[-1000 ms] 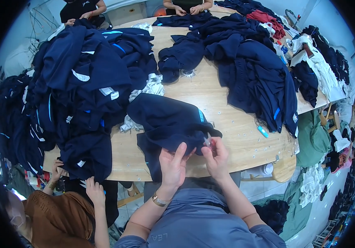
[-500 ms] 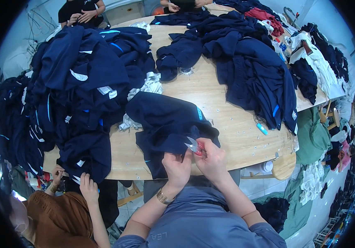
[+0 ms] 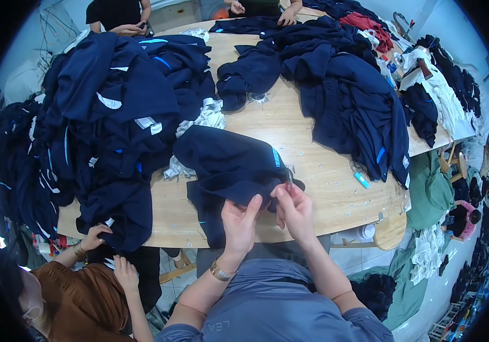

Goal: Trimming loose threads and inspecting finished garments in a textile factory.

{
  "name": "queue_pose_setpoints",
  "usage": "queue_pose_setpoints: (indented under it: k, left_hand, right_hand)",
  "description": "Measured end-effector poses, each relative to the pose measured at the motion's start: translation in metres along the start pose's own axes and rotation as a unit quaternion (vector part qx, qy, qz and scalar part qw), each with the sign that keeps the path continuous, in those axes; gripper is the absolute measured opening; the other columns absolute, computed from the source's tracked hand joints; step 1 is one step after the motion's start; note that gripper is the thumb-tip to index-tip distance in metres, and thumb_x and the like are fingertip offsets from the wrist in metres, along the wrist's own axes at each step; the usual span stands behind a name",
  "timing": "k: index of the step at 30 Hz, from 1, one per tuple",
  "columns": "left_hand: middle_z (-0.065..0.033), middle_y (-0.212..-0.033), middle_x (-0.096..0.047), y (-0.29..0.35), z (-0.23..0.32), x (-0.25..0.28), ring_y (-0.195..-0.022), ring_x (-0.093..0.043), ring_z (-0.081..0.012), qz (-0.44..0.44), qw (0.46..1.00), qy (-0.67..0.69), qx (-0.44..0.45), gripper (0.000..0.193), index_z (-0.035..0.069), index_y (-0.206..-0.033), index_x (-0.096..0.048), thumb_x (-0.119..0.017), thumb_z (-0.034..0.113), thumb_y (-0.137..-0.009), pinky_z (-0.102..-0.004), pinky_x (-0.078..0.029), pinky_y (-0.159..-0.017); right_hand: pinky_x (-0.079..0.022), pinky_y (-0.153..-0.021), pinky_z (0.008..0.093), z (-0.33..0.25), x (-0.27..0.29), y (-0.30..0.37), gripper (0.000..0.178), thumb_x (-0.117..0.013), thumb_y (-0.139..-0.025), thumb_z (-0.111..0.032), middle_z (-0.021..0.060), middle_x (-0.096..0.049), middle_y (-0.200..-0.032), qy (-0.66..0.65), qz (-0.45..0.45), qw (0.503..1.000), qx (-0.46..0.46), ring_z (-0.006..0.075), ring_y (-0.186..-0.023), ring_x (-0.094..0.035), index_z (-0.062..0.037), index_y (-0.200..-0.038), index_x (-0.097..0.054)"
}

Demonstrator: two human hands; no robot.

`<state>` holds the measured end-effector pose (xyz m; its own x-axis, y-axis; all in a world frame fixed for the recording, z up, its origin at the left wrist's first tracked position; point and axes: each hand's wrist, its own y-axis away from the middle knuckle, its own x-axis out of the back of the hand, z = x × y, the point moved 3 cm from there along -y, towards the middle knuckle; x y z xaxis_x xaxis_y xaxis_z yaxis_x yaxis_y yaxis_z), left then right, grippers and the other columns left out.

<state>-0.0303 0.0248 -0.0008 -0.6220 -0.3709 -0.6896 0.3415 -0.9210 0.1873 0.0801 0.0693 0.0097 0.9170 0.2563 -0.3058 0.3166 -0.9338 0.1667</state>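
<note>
A navy garment with a light-blue strip lies across the table's near edge in front of me. My left hand grips its near edge between thumb and fingers. Just to the right, my right hand is closed around small red-handled scissors, whose blades point away from me and look blurred. The thumb and forefinger of that hand come close to the cloth; I cannot tell whether they pinch it. Most of the scissors' handle is hidden in my fingers.
Large heaps of navy garments stand at left and more lie at right. On my left a co-worker in brown handles cloth with small scissors; two other people stand across the table. A light-blue tube-like item lies at right.
My right hand has turned, so the scissors now point away from me instead of leftward across the cloth. My left thumb has lifted into view. The co-worker's scissors have drawn back from their cloth.
</note>
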Motion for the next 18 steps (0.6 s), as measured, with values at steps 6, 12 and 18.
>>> queue_pose_setpoints:
  k: [6, 12, 18]
  left_hand:
    - [-0.0056, -0.100, -0.059, -0.003, -0.003, 0.009, -0.094, -0.057, -0.0142, -0.007, 0.996, -0.075, -0.043, 0.023, 0.005, -0.105, -0.051, -0.059, -0.001, -0.085, -0.0337, -0.048, -0.087]
    - [-0.0070, -0.102, -0.061, 0.001, 0.006, -0.005, -0.093, -0.059, -0.0175, 0.019, 0.983, 0.109, 0.149, 0.016, 0.005, -0.104, -0.055, -0.056, 0.008, -0.089, -0.0342, -0.048, -0.087]
    - [-0.0073, -0.101, -0.063, 0.000, 0.006, 0.005, -0.094, -0.060, -0.0171, 0.010, 0.984, 0.107, 0.141, 0.016, 0.005, -0.104, -0.057, -0.053, 0.013, -0.090, -0.0338, -0.051, -0.083]
  right_hand:
    - [-0.033, -0.037, 0.0203, 0.001, -0.005, -0.001, 0.012, -0.052, -0.092, -0.013, -0.0017, -0.046, -0.062, 0.215, -0.001, 0.955, 0.206, 0.0030, -0.045, -0.041, -0.0023, -0.088, -0.051]
    - [-0.031, -0.042, 0.0180, -0.001, 0.007, 0.006, 0.013, -0.050, -0.092, -0.015, -0.0024, -0.038, -0.058, 0.061, -0.012, 0.989, 0.133, 0.0040, -0.045, -0.033, -0.0038, -0.096, -0.045]
    - [-0.035, -0.046, 0.0280, -0.008, 0.009, 0.013, 0.022, -0.068, -0.079, -0.017, 0.0071, -0.047, -0.062, 0.389, 0.024, 0.888, 0.245, 0.0154, -0.051, -0.049, -0.0015, -0.083, -0.053]
